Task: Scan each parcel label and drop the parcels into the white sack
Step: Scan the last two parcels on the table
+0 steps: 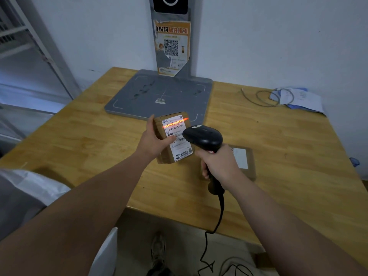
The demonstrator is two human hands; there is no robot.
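Note:
My left hand (154, 139) grips a brown cardboard parcel (161, 126) by its left side and holds it up over the wooden table (89, 136), white label facing me. A red scan line glows across the barcode at the label's top. My right hand (219, 163) grips the handle of a black corded barcode scanner (203, 137), its head aimed at the label from the right. A second flat brown parcel (244, 159) with a white label lies on the table behind my right hand, partly hidden. The white sack (33, 186) stands at the lower left beside the table.
A grey scanning pad (159, 92) with an upright post and a QR poster (172, 48) sits at the table's back. A loose cable (264, 98) and papers (298, 99) lie at the back right. Metal shelving stands at the left. The scanner cord (215, 226) hangs over the front edge.

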